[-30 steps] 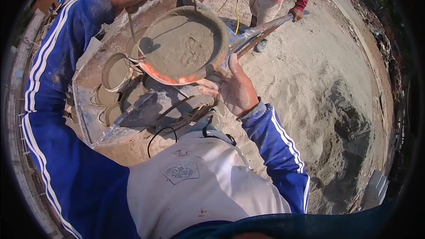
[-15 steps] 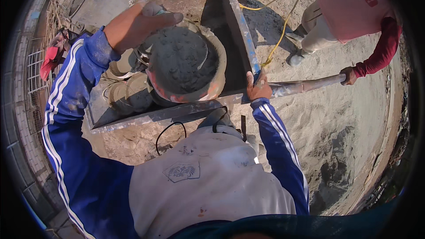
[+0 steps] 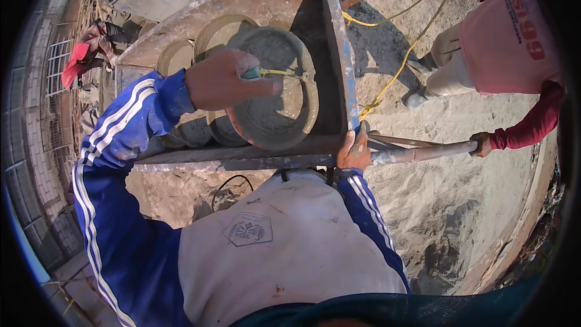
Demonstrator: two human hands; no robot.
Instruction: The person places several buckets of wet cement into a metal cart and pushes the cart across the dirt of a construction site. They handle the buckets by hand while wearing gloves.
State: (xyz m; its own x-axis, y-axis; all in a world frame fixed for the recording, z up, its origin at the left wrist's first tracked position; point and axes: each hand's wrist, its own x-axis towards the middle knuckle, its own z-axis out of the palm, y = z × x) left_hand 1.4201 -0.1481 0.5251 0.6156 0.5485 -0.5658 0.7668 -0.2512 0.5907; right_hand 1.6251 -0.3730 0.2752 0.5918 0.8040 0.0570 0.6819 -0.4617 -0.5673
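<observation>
My left hand (image 3: 224, 80) grips the near rim of a round pan (image 3: 275, 91) coated in wet grey cement, and the pan is tipped over a metal trough (image 3: 242, 0). A thin yellow-green cord runs from under my fingers across the pan. My right hand (image 3: 354, 151) rests closed on the corner of the trough's blue-painted metal frame (image 3: 339, 48), right where a steel pipe (image 3: 423, 152) meets it. Both arms wear blue sleeves with white stripes.
Other cement-caked pans (image 3: 175, 57) lie in the trough to the left. Another person in a pink shirt (image 3: 508, 36) stands on the sand at the right, one hand on the pipe's far end. A yellow cord (image 3: 387, 79) trails over the sand. A brick wall (image 3: 42, 145) runs along the left.
The pan, full of wet cement a second ago, has tipped into the trough and now shows only a coating. My right hand left the pan's rim and moved down to the frame corner.
</observation>
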